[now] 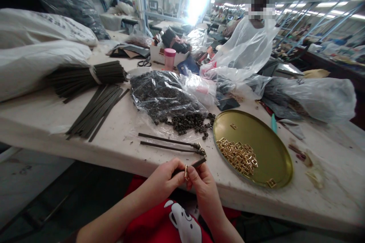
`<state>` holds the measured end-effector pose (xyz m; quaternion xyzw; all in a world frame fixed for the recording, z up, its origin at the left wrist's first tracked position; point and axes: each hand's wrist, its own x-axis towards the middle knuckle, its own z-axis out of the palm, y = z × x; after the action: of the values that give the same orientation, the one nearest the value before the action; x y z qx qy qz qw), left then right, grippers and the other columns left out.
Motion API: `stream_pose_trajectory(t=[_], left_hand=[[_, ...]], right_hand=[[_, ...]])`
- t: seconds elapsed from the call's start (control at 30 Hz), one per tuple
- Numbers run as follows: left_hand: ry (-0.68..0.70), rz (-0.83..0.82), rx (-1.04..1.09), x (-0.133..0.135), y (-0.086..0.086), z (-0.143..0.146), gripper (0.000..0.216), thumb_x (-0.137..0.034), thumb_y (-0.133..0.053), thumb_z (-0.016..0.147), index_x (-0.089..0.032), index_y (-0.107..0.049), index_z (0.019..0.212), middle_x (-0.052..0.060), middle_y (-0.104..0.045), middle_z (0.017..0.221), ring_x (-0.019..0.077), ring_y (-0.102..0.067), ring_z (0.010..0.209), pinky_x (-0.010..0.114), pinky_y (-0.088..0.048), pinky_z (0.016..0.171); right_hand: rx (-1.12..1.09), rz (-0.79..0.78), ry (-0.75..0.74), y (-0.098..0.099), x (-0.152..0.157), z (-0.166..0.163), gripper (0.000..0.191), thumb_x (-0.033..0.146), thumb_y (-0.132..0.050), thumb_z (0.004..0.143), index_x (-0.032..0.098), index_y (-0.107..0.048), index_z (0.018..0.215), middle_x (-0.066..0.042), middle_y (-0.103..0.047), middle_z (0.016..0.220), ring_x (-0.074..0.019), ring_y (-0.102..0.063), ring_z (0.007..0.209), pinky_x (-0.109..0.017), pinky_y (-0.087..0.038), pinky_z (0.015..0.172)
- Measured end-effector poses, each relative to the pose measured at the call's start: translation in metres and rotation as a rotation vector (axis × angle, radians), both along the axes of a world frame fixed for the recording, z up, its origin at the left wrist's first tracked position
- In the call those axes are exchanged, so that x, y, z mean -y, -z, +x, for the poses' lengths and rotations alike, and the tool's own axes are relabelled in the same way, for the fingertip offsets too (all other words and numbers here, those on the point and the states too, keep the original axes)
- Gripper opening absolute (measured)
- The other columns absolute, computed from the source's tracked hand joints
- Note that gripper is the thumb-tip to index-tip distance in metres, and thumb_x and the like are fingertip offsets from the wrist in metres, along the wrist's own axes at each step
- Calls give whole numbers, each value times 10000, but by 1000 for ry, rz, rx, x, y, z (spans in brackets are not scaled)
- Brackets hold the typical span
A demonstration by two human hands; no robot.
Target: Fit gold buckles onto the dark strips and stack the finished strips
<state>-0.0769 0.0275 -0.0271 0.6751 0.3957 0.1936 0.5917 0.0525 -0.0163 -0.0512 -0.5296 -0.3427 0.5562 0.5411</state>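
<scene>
My left hand [164,176] and my right hand [204,185] are close together at the table's front edge. Both are closed on a dark narrow strap [199,162], whose end sticks out past my right fingers. A small gold buckle [186,173] sits on the strap between my fingertips, upright. My fingers hide most of the strap's middle. Just beyond my hands lie two dark straps [168,147] with gold buckles at their right ends. To the right, a round gold tray [273,148] holds a heap of gold buckles [239,156].
Small black loops [188,122] spill from a clear plastic bag [165,91] beyond the straps. Loose dark strips [95,112] and a tied bundle [110,73] lie left. White sacks [42,57], a pink-lidded jar [170,60] and plastic bags [319,95] crowd the back.
</scene>
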Motion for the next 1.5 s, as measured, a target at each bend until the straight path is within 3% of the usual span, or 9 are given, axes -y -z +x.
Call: stream_pose_trajectory(t=[0.13,0.27,0.4,0.5,0.63,0.77,1.0,1.17,1.5], left_hand=[[-40,-100,61,2,6,0,212,-334,-458,798,-143,-514,725,-3,-549,675,123,-478,639,228,-355,585],[-75,-166,53,4,4,0,221,-355,-468,756,-146,-493,693,-28,-490,593,104,-418,567,218,-318,531],[-116,-146,9,6,0,3,221,-359,-468,741,-155,-468,655,-30,-467,585,112,-416,579,225,-317,536],[-141,-132,-12,8,-4,4,217,-355,-460,738,-161,-450,642,-34,-449,584,113,-406,577,229,-313,537],[-99,-187,-29,7,-9,4,218,-361,-459,727,-167,-436,631,-46,-429,548,103,-379,541,223,-289,507],[-86,-223,-38,4,-10,3,219,-359,-455,710,-169,-416,609,-51,-407,535,97,-360,525,218,-277,490],[-109,-135,-102,-1,3,8,165,-308,-445,711,-159,-449,641,-42,-424,583,109,-392,579,217,-289,510],[-117,-91,-135,-3,5,14,124,-264,-441,705,-157,-459,647,-38,-432,601,110,-394,593,213,-291,514],[-52,-73,-200,-8,3,21,136,-257,-422,742,-157,-468,663,-29,-455,614,123,-418,612,226,-305,541]], right_hand=[[69,15,-26,-1,4,5,293,443,-476,833,185,-464,696,56,-448,537,-82,-416,495,-213,-367,517],[384,104,13,0,8,11,239,398,-483,835,188,-503,722,13,-538,628,-122,-497,585,-241,-389,555],[765,379,11,1,14,16,22,226,-549,800,207,-553,789,-14,-611,704,-151,-550,654,-265,-395,614],[765,514,-83,-6,16,21,77,188,-502,819,222,-566,849,-18,-615,753,-154,-552,697,-268,-398,646],[531,356,-222,-23,11,31,239,265,-360,894,232,-595,918,-7,-578,704,-135,-522,640,-246,-392,591],[409,195,-423,-34,-1,37,204,324,-455,856,211,-622,878,-7,-580,712,-127,-509,628,-233,-385,573],[651,246,-535,-32,-9,45,85,246,-521,817,212,-590,781,8,-555,703,-130,-496,663,-237,-371,611],[649,235,-549,-28,-13,51,102,220,-508,812,197,-548,721,-8,-523,760,-136,-491,706,-245,-379,633],[504,36,-404,-13,-15,55,62,236,-530,786,185,-560,766,5,-569,697,-126,-513,643,-234,-392,577]])
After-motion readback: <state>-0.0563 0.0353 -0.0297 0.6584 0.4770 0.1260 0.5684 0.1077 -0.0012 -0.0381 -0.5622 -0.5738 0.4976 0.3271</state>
